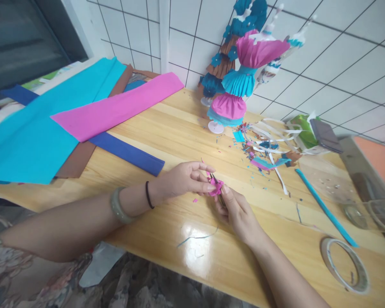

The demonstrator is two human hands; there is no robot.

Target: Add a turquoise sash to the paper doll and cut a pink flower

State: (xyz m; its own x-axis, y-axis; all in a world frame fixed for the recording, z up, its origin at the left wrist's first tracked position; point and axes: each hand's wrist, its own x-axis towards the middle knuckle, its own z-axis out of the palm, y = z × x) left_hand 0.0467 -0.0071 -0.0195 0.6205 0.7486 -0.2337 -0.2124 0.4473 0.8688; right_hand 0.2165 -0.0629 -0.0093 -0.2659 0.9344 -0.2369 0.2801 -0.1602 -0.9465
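Note:
Over the middle of the wooden table my hands meet at a small piece of bright pink crepe paper, crumpled like a flower. My left hand pinches its left side between thumb and fingers. In my right hand is a pair of small scissors; only the dark, narrow blades show, pointing up and left against the pink paper. My right fingers hide the handles. A pink scrap lies on the table just below my left fingers.
Turquoise paper, a pink strip and a blue strip lie left. Crepe-paper-dressed stands rise by the tiled wall. Paper clippings, a turquoise strip, a tape roll and a phone are right.

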